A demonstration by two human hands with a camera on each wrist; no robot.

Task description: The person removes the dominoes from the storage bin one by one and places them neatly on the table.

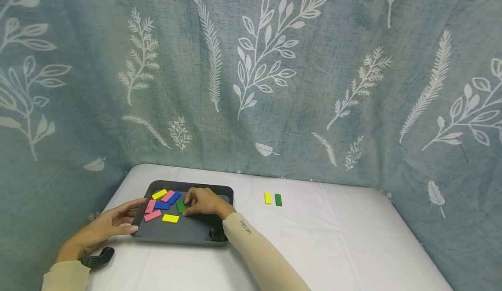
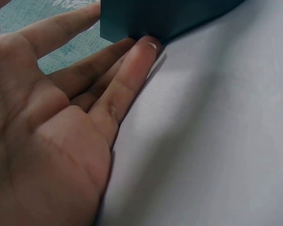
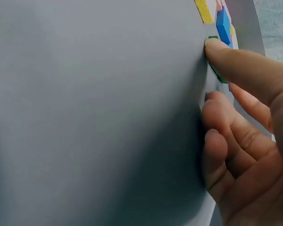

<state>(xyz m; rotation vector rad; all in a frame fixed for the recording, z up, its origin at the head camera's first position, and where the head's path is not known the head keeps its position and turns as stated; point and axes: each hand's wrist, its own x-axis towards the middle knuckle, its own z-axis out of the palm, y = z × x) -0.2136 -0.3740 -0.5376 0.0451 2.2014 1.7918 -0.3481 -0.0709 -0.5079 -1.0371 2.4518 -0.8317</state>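
My right hand (image 1: 208, 202) reaches into a dark grey tray (image 1: 192, 232) and pinches a green block (image 1: 180, 206) with thumb and fingers. The right wrist view shows the thumb along this green block (image 3: 221, 78), beside a blue block (image 3: 223, 26); the other fingers bend inward. Around it in the tray lie a blue block (image 1: 161, 205), a pink block (image 1: 152, 215), a yellow block (image 1: 170, 218) and several more. My left hand (image 1: 103, 226) rests at the tray's left side, thumb near the front corner. In the left wrist view its extended fingers touch the tray's outer wall (image 2: 132, 21).
To the right of the tray, a yellow block (image 1: 268, 198) and a green block (image 1: 278, 200) lie side by side on the white table (image 1: 333, 238). A leaf-patterned curtain (image 1: 219, 86) hangs behind and at the sides. A black strap (image 1: 98, 258) is at the left wrist.
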